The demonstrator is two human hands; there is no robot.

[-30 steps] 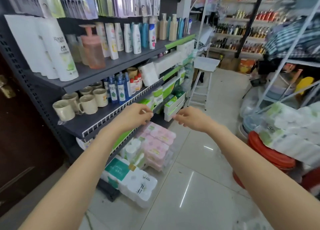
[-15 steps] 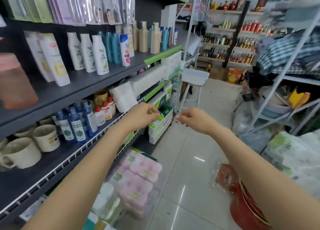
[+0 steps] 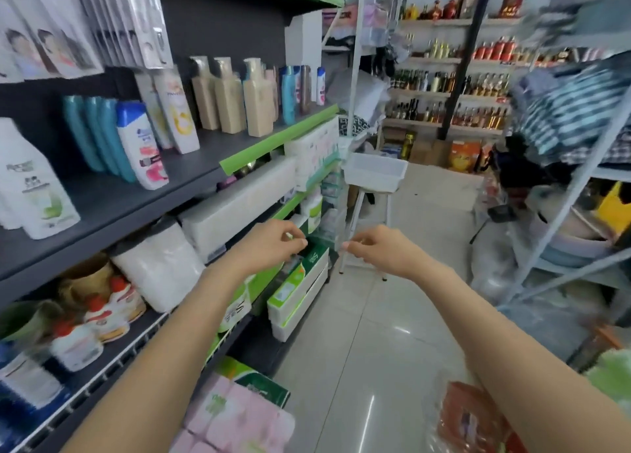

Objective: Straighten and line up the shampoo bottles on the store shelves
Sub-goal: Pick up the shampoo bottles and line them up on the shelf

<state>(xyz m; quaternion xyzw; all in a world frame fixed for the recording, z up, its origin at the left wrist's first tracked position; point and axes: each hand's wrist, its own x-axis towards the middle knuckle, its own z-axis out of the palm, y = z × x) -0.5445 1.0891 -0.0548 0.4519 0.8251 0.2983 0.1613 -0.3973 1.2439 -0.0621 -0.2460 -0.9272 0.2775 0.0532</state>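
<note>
Shelves slide left and closer versus the earlier frame; both hands stay out front at mid-height. Left hand (image 3: 269, 247) fingers (image 3: 296, 239) loosely curled, grasping nothing, no contact. Right hand (image 3: 379, 249) same, fingers slack, empty. Shampoo bottles (image 3: 143, 145) stand upright on the dark upper shelf (image 3: 112, 196) at left, well apart from both hands: white, teal, beige in uneven rows.

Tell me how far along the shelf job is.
Done: beige bottles stand upright in a row. In hand: nothing; left hand and right hand hover off the shelf. Left: the white bottle and blue-capped bottle lean.
</note>
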